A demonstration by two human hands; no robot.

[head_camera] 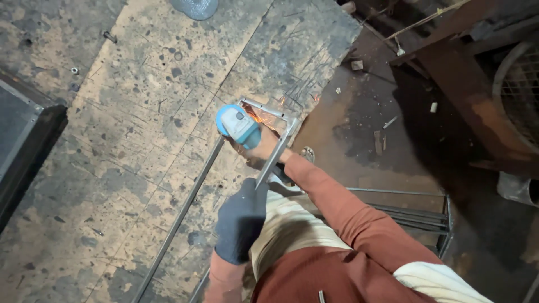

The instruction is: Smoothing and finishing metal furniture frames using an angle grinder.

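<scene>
Head view: gloved left hand point(241, 221) clamps steel frame point(275, 154); right hand point(263, 150) grips sparking angle grinder point(238, 124); keep frame pinned to surface point(123, 140), disc steady.

The grinder point(238, 124) is light blue with a pale grey top, and orange sparks point(257, 118) flare beside it. The frame point(276, 154) is bare silvery grey steel. The left hand point(241, 220) wears a dark blue-grey glove; the sleeves point(348, 210) are rust red (the cloth under them cream with faint stripes). The tabletop point(129, 140) is tan, mottled with dark grey blotches.
</scene>
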